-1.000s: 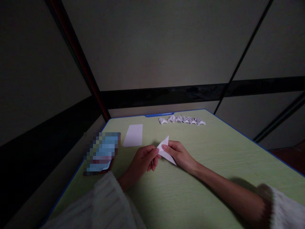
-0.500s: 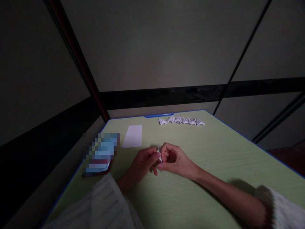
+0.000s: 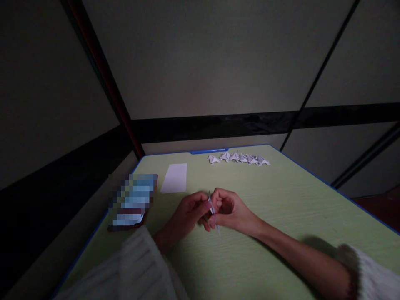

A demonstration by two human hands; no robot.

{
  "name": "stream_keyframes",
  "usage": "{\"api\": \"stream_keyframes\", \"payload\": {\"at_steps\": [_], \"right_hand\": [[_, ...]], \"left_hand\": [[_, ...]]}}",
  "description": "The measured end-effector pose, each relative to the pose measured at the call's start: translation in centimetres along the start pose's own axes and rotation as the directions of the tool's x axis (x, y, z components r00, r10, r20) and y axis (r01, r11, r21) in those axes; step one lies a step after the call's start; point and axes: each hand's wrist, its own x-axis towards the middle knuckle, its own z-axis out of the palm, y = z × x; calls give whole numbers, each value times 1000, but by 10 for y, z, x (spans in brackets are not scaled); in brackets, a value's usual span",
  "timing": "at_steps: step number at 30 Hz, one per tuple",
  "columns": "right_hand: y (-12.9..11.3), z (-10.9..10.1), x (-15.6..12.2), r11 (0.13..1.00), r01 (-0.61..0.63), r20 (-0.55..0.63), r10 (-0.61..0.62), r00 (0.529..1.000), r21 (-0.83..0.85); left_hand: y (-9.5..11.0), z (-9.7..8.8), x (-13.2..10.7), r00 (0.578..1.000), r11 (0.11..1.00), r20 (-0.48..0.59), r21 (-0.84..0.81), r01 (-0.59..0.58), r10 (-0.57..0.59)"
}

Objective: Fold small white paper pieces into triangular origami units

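Observation:
Both my hands meet over the middle of the green table (image 3: 281,216). Between them stands a small folded piece of white paper (image 3: 213,212), seen edge-on as a thin sliver. My left hand (image 3: 187,216) pinches it from the left with thumb and fingertips. My right hand (image 3: 229,210) is curled around it from the right, fingers closed on the fold. The paper's lower tip pokes out below my fingers, close to the tabletop.
A flat white sheet (image 3: 174,178) lies at the back left. A row of several folded paper pieces (image 3: 239,158) lines the far edge. A blurred phone-like object (image 3: 133,202) rests near the left edge. Dark walls surround the table.
The paper was a broad triangle held flat a second ago. It has since been folded shut and turned edge-on, and both hands have closed in around it.

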Motion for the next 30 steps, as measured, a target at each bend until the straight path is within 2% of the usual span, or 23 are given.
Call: {"api": "stream_keyframes", "payload": {"at_steps": [3, 5, 8, 11, 15, 19, 23, 27, 29, 30], "right_hand": [[-2, -1, 0, 1000, -9, 1, 9, 1000, -19], [-4, -2, 0, 997, -35, -38, 33, 999, -63], [-5, -7, 3, 983, -56, -168, 26, 985, -173], [-3, -15, 6, 969, -58, -338, -27, 941, -239], [0, -23, 10, 982, -103, -460, 20, 888, -157], [-2, -25, 10, 994, -110, -491, 109, 864, 28], [-6, -22, 8, 991, -61, -492, 113, 863, 119], [-6, -18, 7, 994, -48, -486, 89, 869, 97], [-5, -15, 7, 996, -54, -493, 80, 866, 67], [-5, -14, 6, 997, -59, -497, 78, 864, 54]], "left_hand": [[0, 0, 0, 1000, 1000, 16, -21, 1, 0], [0, 0, 0, 1000, 1000, 13, -21, -8, 9], [0, -1, 1, 997, 998, -44, 10, -60, 61], [-2, -4, 2, 985, 992, -117, 48, -118, 123], [-4, -7, 3, 970, 983, -168, 76, -164, 175], [-2, -7, 3, 949, 981, -249, 45, -188, 193], [0, -6, 3, 932, 988, -327, 47, -146, 153], [-3, -9, 7, 923, 972, -369, 233, -25, 112], [-6, -10, 9, 890, 938, -422, 345, -21, 175], [-7, -10, 10, 860, 918, -456, 395, -34, 228]]}}
